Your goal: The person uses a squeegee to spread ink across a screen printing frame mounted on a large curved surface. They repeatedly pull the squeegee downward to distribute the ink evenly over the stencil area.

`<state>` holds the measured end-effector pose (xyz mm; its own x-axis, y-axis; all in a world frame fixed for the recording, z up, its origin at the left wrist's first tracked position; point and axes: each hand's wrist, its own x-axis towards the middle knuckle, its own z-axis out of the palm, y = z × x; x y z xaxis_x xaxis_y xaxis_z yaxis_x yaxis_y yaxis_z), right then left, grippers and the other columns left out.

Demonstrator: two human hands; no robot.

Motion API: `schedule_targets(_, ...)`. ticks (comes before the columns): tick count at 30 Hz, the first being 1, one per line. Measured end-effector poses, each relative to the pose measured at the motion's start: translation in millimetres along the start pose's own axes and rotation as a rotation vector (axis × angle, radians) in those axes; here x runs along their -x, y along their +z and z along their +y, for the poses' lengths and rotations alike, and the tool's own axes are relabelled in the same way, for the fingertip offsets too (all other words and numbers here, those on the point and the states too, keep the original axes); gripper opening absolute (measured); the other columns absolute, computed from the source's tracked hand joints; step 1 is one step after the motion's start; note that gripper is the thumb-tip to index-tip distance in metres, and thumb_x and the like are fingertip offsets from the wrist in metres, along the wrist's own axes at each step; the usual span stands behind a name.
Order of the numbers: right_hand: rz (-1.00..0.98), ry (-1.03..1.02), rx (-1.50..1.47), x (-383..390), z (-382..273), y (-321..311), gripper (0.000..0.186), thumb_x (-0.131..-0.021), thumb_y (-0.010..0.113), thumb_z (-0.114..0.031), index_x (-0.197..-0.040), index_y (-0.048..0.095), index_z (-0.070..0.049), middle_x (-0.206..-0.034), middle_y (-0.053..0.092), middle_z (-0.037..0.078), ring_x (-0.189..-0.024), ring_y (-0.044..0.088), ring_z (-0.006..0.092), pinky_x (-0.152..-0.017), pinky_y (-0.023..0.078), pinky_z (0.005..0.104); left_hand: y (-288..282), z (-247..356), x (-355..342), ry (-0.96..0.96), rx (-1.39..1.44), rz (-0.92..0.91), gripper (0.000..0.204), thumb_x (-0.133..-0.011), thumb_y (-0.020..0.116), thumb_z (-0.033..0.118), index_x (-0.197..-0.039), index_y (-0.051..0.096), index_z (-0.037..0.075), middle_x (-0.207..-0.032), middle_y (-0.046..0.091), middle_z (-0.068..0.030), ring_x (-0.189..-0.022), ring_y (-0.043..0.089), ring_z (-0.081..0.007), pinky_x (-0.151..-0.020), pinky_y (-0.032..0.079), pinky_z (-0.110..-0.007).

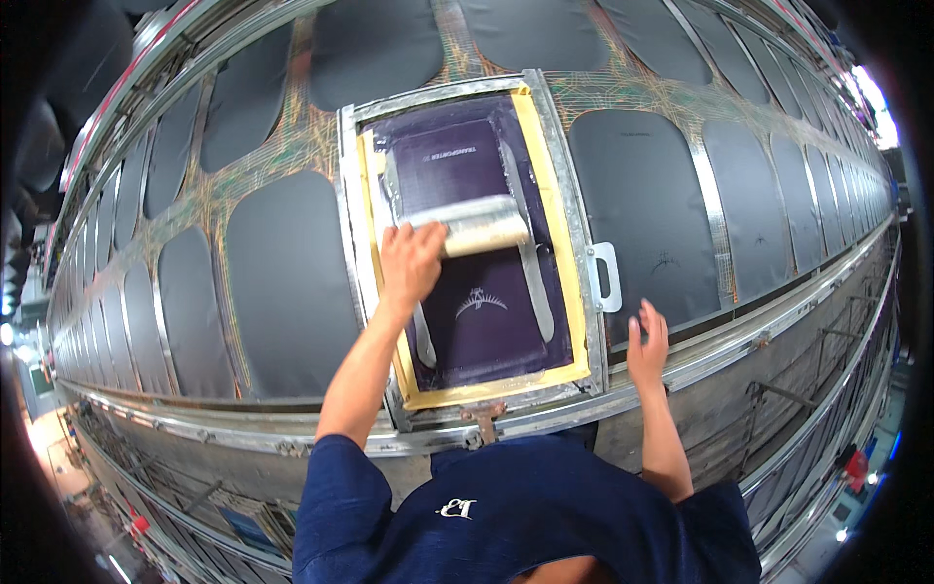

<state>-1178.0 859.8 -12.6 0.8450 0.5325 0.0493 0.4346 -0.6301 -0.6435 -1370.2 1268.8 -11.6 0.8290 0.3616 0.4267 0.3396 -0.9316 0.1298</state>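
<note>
My left hand (413,261) is closed round the left end of a squeegee (484,230), which lies crosswise over the middle of a screen-printing frame (569,185). The frame's dark purple mesh (486,346) bears a line of lettering near the far end and a light spiky emblem nearer me. Yellow tape (550,175) borders the mesh, and pale ink streaks (540,292) run along its sides. Beside the frame's right edge, near the white handle (608,277), my right hand (649,346) is held with fingers stretched and nothing in them.
Dark grey rounded panels (287,282) lie in rows on a long table, with multicoloured ink marks (282,127) between them. Some panels (647,214) to the right carry small printed emblems. A metal rail (700,365) runs along the near edge, with a clamp (484,419) below the frame.
</note>
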Motion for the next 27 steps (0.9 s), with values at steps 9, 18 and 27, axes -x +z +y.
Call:
schedule_targets(9,0.251,0.087,0.237,78.7,59.6,-44.7,0.028,-0.103,0.059,-0.019,-0.124,0.066,-0.002,-0.127,0.062,0.017,-0.121,0.057,0.0351,-0.102,0.044,0.0455,20.1,-94.2,-149.8,-0.104,0.146,-0.210,0.028,-0.075,0.085,0.027,-0.099,0.080,0.014,-0.081,0.074,-0.0097,-0.077,0.071,-0.0291,-0.075,0.053,-0.042)
schedule_targets(18,0.276,0.122,0.113,61.3,90.9,-41.0,0.026,-0.103,0.059,-0.022,-0.116,0.070,-0.003,-0.123,0.064,0.015,-0.119,0.058,0.0335,-0.102,0.045,0.0429,2.2,-51.7,-89.9,-0.037,0.150,-0.227,0.034,-0.070,0.089,0.036,-0.079,0.073,0.008,-0.073,0.070,-0.0107,-0.067,0.068,-0.0315,-0.063,0.054,-0.043)
schedule_targets(27,0.312,0.146,0.033,60.1,85.5,-40.9,0.024,-0.099,0.064,-0.025,-0.110,0.072,-0.005,-0.120,0.065,0.013,-0.117,0.059,0.0317,-0.102,0.046,0.0425,-95.4,96.5,112.8,0.100,0.124,-0.386,0.043,-0.063,0.074,0.002,-0.104,0.070,0.015,-0.104,0.073,-0.0030,-0.088,0.067,-0.0246,-0.082,0.045,-0.040)
